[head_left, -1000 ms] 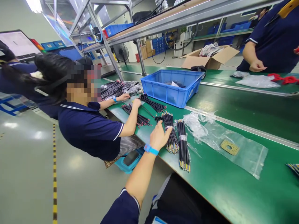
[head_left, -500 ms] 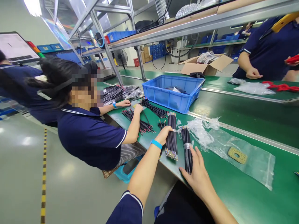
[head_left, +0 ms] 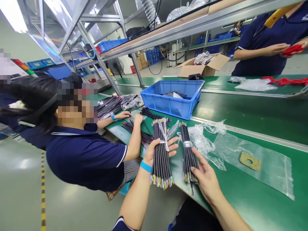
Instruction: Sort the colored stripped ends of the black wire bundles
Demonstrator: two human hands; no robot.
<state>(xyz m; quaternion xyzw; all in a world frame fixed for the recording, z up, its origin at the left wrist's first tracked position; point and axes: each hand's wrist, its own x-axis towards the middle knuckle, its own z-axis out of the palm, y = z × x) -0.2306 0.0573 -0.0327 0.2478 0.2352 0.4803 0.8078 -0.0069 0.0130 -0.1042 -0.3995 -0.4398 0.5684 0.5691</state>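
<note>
The left hand (head_left: 149, 154) grasps the wider wire bundle (head_left: 161, 162) at the near edge of the green table (head_left: 235, 192), thumb in front, fingers spread behind; if this grip slackens, the bundle could drop. The right hand (head_left: 207, 176) grips the lower half of the narrower wire bundle (head_left: 185, 144); beyond it, crumpled plastic film (head_left: 203, 141) could snag wire ends if dragged across.

In my left hand (head_left: 149, 154) I hold a thick bundle of black cables (head_left: 161, 160), clear plastic (head_left: 164, 141) round its middle, coloured wire ends (head_left: 162, 183) toward me; just beside it, my right hand (head_left: 207, 179) grips a slimmer, similarly bound bundle (head_left: 188, 158).
</note>
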